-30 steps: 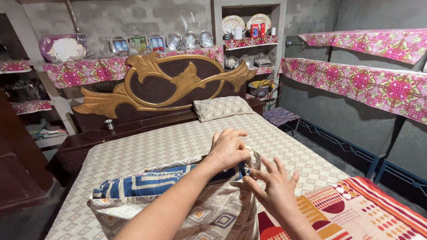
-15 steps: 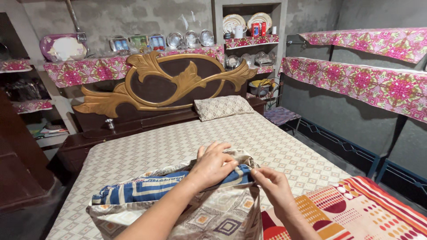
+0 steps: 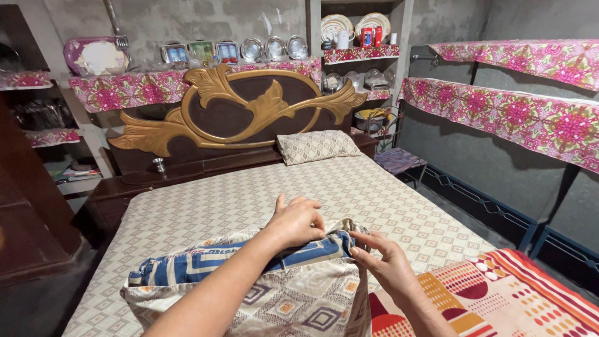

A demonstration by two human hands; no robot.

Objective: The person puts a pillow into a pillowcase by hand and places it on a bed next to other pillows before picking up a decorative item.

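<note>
The left hand (image 3: pixel 296 221) is curled over the upper edge of a blue-and-cream striped pillow (image 3: pixel 212 263), fingers bent and pressed down on the fabric at the pillow's right end. The right hand (image 3: pixel 387 265) sits just beside it, fingertips (image 3: pixel 357 242) drawn together and pinching the rim of a beige pillowcase (image 3: pixel 299 299) with a geometric diamond print. The pillow lies partly inside the pillowcase: the striped top edge shows along the case's open mouth, and the lower part is covered. Both rest at the near end of the bed, on a beige bedsheet (image 3: pixel 249 196) with a small diamond pattern. To the right of the hands lies a blanket (image 3: pixel 499 293) printed in red, orange and cream, its edge touching the pillowcase. A second pillow (image 3: pixel 315 146), in fabric matching the sheet, leans against the dark wooden headboard (image 3: pixel 243 109) with gold leaf carving at the far end of the bed, well apart from the hands. Above the headboard a shelf (image 3: pixel 131 87) draped in pink floral cloth carries metal plates and framed pictures.
</note>
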